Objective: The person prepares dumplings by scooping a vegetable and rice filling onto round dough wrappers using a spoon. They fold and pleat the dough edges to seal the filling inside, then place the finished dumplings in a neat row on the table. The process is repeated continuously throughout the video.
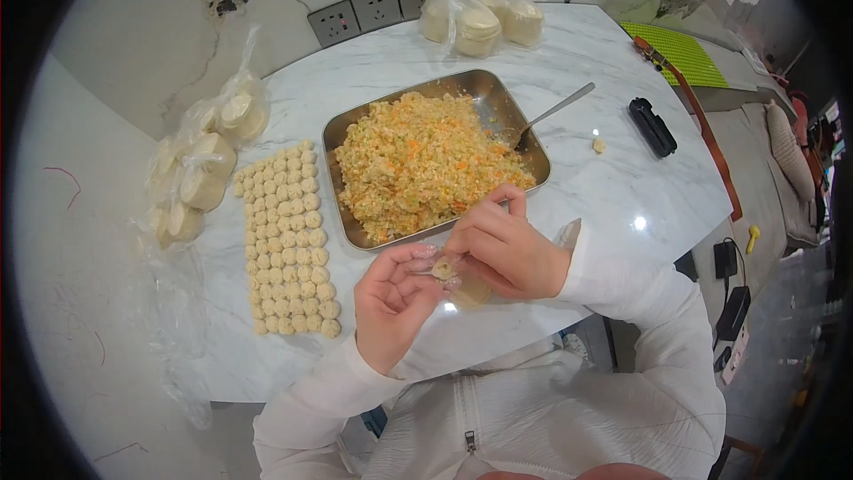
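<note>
A small, partly closed dumpling (442, 271) is held between my hands, just off the near edge of the metal tray (426, 235). My left hand (398, 307) cradles it from the left with curled fingers and thumb. From the right, my right hand (503, 250) has its fingertips at the dumpling's edge, partly hiding it. Below them are round dough wrappers (472, 294) on the table. The tray holds a mound of chopped filling (426, 160) with orange bits. A metal spoon (560, 105) rests in its right corner. Rows of small round dumplings (286, 240) lie on the left.
Plastic bags of wrappers (203, 170) stand along the left edge, with more bagged wrappers (476, 27) at the back. A small dough piece (599, 146) and a black case (652, 128) lie on the right of the marble-patterned table (600, 213). Wall sockets (375, 8) line the back.
</note>
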A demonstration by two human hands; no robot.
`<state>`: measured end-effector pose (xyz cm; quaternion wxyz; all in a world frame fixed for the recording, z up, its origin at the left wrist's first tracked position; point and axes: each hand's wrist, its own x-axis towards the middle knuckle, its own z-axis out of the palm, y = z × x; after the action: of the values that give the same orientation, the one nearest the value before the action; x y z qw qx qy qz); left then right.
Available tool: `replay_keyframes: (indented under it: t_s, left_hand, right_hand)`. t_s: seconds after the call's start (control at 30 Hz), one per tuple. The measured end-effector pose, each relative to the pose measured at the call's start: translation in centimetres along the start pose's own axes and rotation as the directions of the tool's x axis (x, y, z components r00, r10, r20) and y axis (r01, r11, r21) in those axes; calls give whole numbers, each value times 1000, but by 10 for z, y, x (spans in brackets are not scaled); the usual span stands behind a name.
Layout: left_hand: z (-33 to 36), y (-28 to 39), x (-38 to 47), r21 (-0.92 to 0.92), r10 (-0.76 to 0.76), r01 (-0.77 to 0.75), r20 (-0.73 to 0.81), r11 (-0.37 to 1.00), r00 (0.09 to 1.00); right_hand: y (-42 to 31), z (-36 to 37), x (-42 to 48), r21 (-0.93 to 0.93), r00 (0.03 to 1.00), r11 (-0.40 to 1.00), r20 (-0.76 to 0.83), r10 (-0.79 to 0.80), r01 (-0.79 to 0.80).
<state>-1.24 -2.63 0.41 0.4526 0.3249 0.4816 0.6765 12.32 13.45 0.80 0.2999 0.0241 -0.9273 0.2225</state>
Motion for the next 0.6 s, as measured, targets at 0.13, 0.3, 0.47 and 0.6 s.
replay_keyframes:
  t_s: [0.13, 0.3, 0.47, 0.6]
  left_hand:
    - [1, 1, 3, -44, -44, 43, -11, 998, 999]
    - [-1, -3, 1, -32, -53, 53, -11, 998, 999]
    - [1, -2, 1, -7, -41, 41, 6, 999, 999]
    - [1, -3, 1, -17, -10, 10, 12, 1000, 1000]
  right_hand:
    - [1, -1, 0, 16, 1000, 1000, 31, -5, 4]
    - [0, -5, 0, 71, 999, 997, 46, -18, 15]
    - [2, -7, -1, 145, 1000, 989, 27, 0, -4]
    - [2, -4, -1, 194, 997, 980, -58, 50, -38]
